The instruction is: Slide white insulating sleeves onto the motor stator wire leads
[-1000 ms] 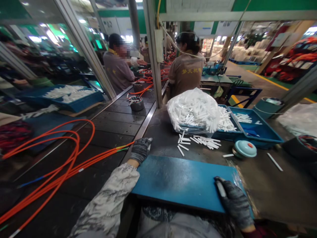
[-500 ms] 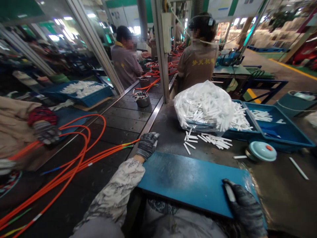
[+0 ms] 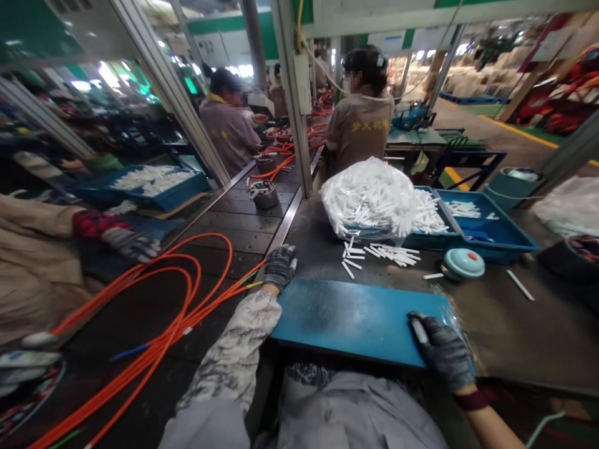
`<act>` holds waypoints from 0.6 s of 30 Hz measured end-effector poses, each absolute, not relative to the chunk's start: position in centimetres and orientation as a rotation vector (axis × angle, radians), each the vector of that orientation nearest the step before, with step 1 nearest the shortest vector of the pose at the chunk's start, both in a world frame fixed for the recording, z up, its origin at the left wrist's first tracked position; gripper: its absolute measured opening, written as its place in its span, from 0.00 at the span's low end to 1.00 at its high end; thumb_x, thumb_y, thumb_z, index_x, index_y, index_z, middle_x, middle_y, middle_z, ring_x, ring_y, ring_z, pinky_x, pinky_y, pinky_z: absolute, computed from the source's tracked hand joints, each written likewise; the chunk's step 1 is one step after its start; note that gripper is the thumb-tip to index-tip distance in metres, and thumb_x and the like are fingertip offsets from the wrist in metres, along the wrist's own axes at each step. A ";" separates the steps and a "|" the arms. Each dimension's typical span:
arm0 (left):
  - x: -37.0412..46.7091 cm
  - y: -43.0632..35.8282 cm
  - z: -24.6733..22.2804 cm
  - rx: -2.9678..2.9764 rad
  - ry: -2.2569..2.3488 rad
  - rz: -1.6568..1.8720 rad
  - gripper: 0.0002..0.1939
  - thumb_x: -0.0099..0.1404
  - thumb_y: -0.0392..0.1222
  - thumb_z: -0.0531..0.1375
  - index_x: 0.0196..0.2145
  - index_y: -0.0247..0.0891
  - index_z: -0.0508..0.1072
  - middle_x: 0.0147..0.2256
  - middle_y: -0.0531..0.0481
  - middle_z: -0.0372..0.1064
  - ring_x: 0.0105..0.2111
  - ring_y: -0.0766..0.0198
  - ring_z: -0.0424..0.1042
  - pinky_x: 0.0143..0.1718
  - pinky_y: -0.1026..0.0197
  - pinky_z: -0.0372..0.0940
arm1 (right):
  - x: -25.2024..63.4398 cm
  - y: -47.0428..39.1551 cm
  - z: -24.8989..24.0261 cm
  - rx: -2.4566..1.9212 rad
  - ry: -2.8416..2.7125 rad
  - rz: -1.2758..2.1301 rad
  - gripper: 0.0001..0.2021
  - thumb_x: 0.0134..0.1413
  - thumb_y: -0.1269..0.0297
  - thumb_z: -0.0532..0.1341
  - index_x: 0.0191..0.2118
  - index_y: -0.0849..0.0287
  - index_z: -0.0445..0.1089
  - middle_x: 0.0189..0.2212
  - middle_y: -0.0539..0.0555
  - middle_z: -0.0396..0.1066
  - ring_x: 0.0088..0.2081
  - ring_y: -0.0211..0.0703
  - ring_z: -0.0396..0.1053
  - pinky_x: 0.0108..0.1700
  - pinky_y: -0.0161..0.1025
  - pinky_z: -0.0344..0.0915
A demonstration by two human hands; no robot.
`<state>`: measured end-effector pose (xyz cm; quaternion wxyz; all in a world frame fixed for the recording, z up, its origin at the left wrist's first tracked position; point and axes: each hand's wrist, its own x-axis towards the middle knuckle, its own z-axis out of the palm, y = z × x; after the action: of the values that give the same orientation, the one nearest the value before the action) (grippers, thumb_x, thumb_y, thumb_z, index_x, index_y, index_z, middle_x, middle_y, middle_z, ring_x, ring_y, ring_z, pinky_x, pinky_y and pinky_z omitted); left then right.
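Note:
My left hand (image 3: 279, 267), in a grey-and-black striped glove, rests on the metal edge beside the conveyor, fingers pointing right and holding nothing that I can see. Close to it are the ends of several orange cables (image 3: 187, 312), with yellow and green tips. My right hand (image 3: 442, 349), in a similar glove with a pale thumb tip, lies at the right end of a blue mat (image 3: 346, 318). Its fingers are loosely extended and hold nothing visible. The mat lies in front of me on the dark bench.
White tubes (image 3: 395, 254) lie loose behind the mat, near a clear bag (image 3: 369, 193) of tubes and blue bins (image 3: 505, 234). A round light-blue container (image 3: 463, 264) stands to the right. Across the conveyor, a co-worker's gloved hand (image 3: 131, 243) is at the cables. A wound stator (image 3: 263, 194) sits farther along.
The view has shifted slightly. The co-worker's gloved hand at left has moved right, and the orange cable loops have shifted right with it. My hands stay at the rail and mat.

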<state>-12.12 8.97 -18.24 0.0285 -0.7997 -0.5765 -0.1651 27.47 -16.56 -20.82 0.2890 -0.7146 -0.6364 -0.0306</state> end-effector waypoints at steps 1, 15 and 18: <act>-12.1 9.0 -18.3 -2.462 -1.781 -0.515 0.20 0.71 0.42 0.60 0.59 0.37 0.70 0.59 0.38 0.66 0.59 0.50 0.65 0.64 0.44 0.59 | 27.4 -16.5 -20.7 -1.904 -1.693 -0.075 0.25 0.69 0.47 0.49 0.46 0.59 0.77 0.40 0.58 0.80 0.39 0.48 0.78 0.47 0.45 0.73; -12.1 9.9 -20.0 -2.389 -1.840 -0.640 0.18 0.68 0.43 0.59 0.55 0.46 0.74 0.58 0.39 0.68 0.58 0.47 0.68 0.60 0.42 0.63 | 27.2 -16.2 -19.9 -1.887 -1.655 -0.031 0.28 0.67 0.40 0.50 0.43 0.58 0.79 0.38 0.58 0.81 0.37 0.51 0.79 0.41 0.45 0.75; -12.1 9.4 -19.4 -2.396 -1.871 -0.695 0.23 0.66 0.44 0.56 0.58 0.55 0.72 0.58 0.42 0.69 0.59 0.46 0.67 0.62 0.40 0.61 | 27.3 -16.3 -19.6 -1.899 -1.679 0.002 0.29 0.67 0.39 0.51 0.44 0.58 0.79 0.39 0.58 0.81 0.38 0.52 0.80 0.42 0.44 0.75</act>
<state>-12.06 9.39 -19.43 0.0114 -0.7682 -0.6000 -0.2230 27.26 -16.30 -19.57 0.2989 -0.7150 -0.6320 0.0006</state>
